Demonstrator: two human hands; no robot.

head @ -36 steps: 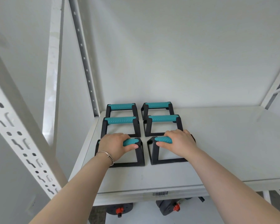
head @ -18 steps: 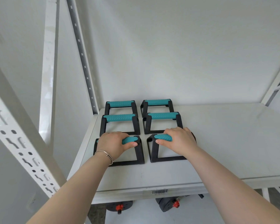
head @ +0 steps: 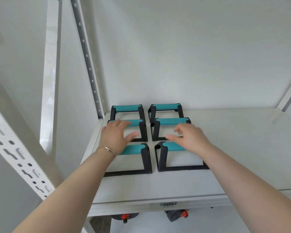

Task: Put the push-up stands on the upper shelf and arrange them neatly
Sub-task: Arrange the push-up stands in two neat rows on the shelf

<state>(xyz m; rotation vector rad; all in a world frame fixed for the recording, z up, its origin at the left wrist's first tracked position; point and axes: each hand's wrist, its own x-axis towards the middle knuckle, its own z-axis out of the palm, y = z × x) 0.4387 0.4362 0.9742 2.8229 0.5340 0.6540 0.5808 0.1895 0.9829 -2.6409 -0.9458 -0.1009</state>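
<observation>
Push-up stands sit in two neat rows of three on the upper shelf, near the middle of the frame. The left hand and the right hand float just above them, fingers spread wide and holding nothing. A careless bump could knock a stand crooked.

A: What colours mark the push-up stands?
B: Black frames, teal grips with an embossed texture.
A: And the shelf?
B: Pale grey-white, with a black-and-white barcode label; the bracelet is rose-gold.
</observation>
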